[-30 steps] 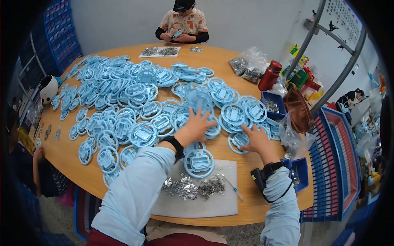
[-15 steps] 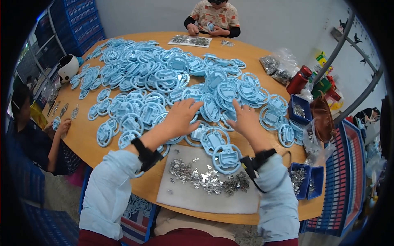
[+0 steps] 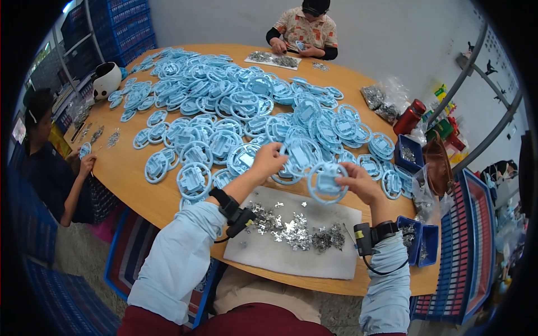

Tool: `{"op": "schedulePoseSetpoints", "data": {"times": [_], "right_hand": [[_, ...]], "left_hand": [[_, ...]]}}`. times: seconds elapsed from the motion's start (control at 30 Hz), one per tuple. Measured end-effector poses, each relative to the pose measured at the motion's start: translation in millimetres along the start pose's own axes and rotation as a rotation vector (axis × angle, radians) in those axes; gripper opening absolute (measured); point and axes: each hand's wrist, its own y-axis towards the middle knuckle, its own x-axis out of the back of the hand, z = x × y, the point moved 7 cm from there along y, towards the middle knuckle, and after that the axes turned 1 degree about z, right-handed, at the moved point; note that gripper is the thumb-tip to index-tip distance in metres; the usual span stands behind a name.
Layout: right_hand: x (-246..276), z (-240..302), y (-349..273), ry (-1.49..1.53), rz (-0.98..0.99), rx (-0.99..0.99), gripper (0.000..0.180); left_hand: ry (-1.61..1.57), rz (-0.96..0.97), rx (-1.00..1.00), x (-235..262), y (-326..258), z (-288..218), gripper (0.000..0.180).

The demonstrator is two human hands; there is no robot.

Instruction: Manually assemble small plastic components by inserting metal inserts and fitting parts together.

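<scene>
My right hand [image 3: 360, 182] pinches the rim of a light-blue plastic wheel-shaped part [image 3: 327, 185], held up just beyond a white mat [image 3: 291, 267]. A second light-blue wheel-shaped part [image 3: 302, 155] is tilted at the front of the large pile. My left hand [image 3: 270, 161] has its fingers closed on that part's left rim. On the mat lie many small silvery metal pieces [image 3: 291, 232], nearest to my wrists. The big pile of light-blue parts [image 3: 202, 89] spreads over the table beyond both hands.
Blue bins [image 3: 427, 246] of metal pieces stand at the table's right edge, near a brown bag [image 3: 437, 162] and a red flask [image 3: 409, 116]. Across the wooden table [image 3: 126, 162] one person [image 3: 305, 31] handles a blue part; another person [image 3: 50, 162] sits at the left.
My open hands have closed on two wheel-shaped parts. The part that overlapped the mat's far edge is gone from there. The view has shifted slightly.
</scene>
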Motion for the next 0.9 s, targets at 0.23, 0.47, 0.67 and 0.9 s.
{"op": "schedulePoseSetpoints", "data": {"times": [0.23,0.47,0.67,0.9], "right_hand": [[14.1,-17.3,40.4,0.437,-0.317,0.107,0.045],[-34.6,20.2,-16.0,-1.099,-0.655,0.531,0.052],[-71.7,18.3,-70.4,-0.765,-0.418,0.367,0.051],[-147.7,-18.9,-75.0,0.149,-0.135,0.052,0.045]], "left_hand": [[-0.265,-0.268,0.094,114.4,-55.8,-34.2,0.036],[-0.421,-0.446,0.197,159.4,-150.9,16.2,0.035],[-0.398,-0.284,0.126,75.7,-160.8,15.9,0.028],[-0.345,0.044,-0.018,13.9,-172.1,-14.6,0.030]]}}
